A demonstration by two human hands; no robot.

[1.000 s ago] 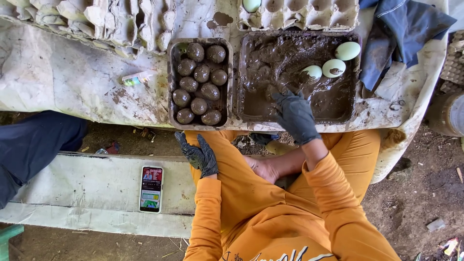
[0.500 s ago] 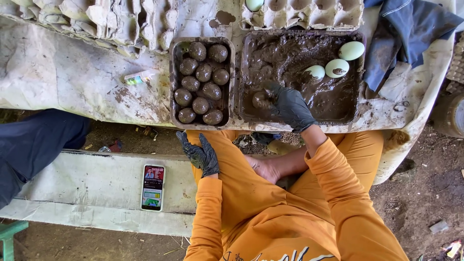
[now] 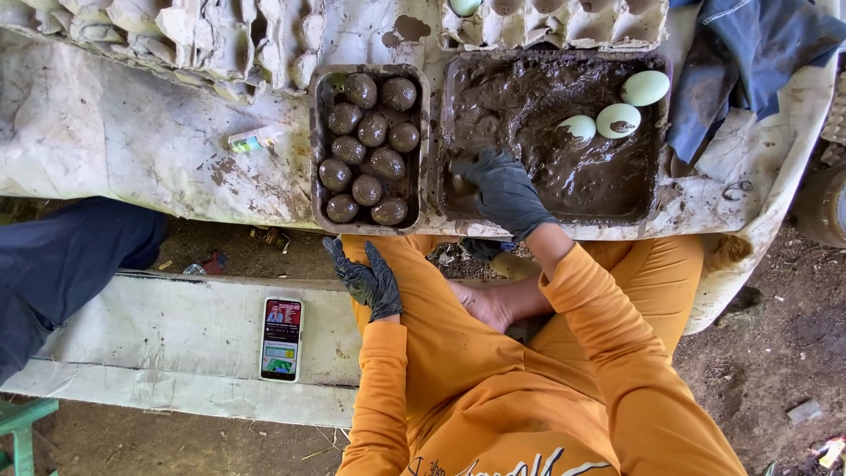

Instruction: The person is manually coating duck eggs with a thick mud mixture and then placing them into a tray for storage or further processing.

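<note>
Your right hand (image 3: pixel 502 189) has slid left and down into the mud tray (image 3: pixel 648 189), fingers now curled round a mud-covered egg (image 3: pixel 460 183) at its near-left corner; coating is underway; your left hand (image 3: pixel 370 278) stays open on your knee, empty.

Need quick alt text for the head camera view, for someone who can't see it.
A person in orange sleeves presses the gloved right hand into a tray of dark mud holding three pale eggs. The gloved left hand rests on their thigh, below a smaller tray of mud-coated eggs; a phone lies on a bench.
</note>
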